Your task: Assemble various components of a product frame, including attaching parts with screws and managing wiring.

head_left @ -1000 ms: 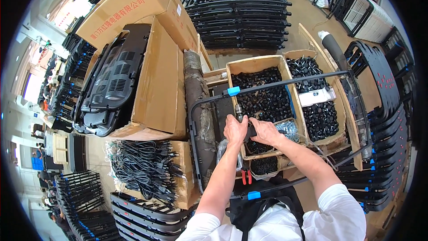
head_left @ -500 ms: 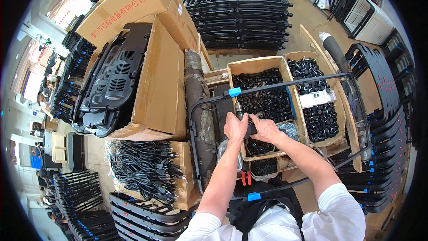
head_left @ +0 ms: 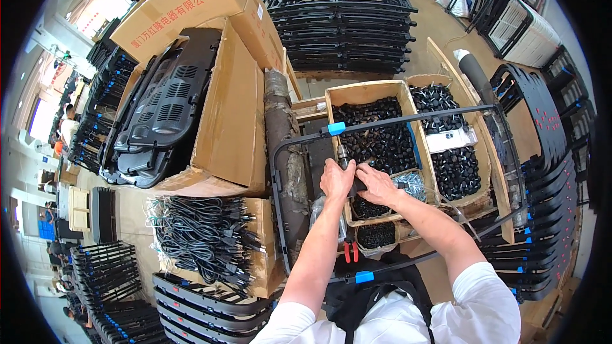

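Observation:
My left hand [head_left: 336, 180] and my right hand [head_left: 377, 185] are closed together around a dark power drill [head_left: 343, 153]. Its metal chuck points away from me, and its grip is mostly hidden by my fingers. Around my arms lies a black rectangular frame [head_left: 414, 118] with rounded corners. A blue clip [head_left: 336, 129] sits on its far bar and another blue clip [head_left: 364, 276] on its near bar. Beneath the frame, a wooden bin [head_left: 328, 99] holds many black knob-like parts [head_left: 389, 146]. Small silver screws [head_left: 411, 185] lie beside my right hand.
Red-handled pliers [head_left: 351, 251] hang near my body. To the left are a carton [head_left: 233, 121] of black plastic housings and a bundle of black power cords [head_left: 204, 236]. Black frames [head_left: 338, 25] are stacked ahead, with more frames [head_left: 542, 229] at right.
Both hands remain on the drill in nearly the same place. The right hand's fingers have shifted slightly, and the view has moved a little.

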Demonstrator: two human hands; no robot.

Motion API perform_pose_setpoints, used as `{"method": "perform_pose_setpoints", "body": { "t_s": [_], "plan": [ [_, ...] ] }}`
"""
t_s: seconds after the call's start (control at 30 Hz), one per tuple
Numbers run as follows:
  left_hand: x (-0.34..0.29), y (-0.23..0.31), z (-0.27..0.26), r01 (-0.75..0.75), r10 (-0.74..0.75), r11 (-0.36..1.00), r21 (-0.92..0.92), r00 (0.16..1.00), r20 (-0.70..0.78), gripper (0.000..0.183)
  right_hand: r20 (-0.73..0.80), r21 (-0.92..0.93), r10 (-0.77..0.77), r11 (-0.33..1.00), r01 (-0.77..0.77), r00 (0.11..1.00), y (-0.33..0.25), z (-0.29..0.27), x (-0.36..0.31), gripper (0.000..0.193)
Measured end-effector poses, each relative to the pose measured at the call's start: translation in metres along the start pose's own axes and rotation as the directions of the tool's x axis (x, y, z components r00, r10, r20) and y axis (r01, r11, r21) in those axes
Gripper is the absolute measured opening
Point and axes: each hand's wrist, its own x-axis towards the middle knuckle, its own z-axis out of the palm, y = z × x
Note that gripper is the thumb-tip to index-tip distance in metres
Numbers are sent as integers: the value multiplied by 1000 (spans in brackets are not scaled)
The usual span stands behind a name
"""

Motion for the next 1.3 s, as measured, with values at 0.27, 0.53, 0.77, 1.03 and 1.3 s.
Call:
{"method": "perform_pose_setpoints", "body": {
  "t_s": [0.27, 0.53, 0.77, 1.03, 1.3],
  "plan": [
    [-1, -7, 3, -45, 45, 999, -4, 999, -3, 66, -9, 20, -17, 1000, 17, 1000, 2, 5, -4, 51],
    [-16, -13, 3, -40, 41, 999, -28, 999, 20, 68, -11, -10, -1, 1000, 1, 1000, -7, 2, -20, 50],
    [-89, -31, -18, -32, 41, 980, -199, 998, 39, 68, -136, -11, -65, 998, 64, 988, -48, 5, -94, 64],
    [-320, -84, -49, -135, 138, 787, -602, 990, -41, 45, -200, -9, -213, 976, 216, 956, -149, 15, -279, 84],
    [-460, -221, 25, 112, -109, 806, -581, 993, 39, 37, 182, 156, -141, 981, 113, 973, -166, 119, -408, 89]
  ]
}}
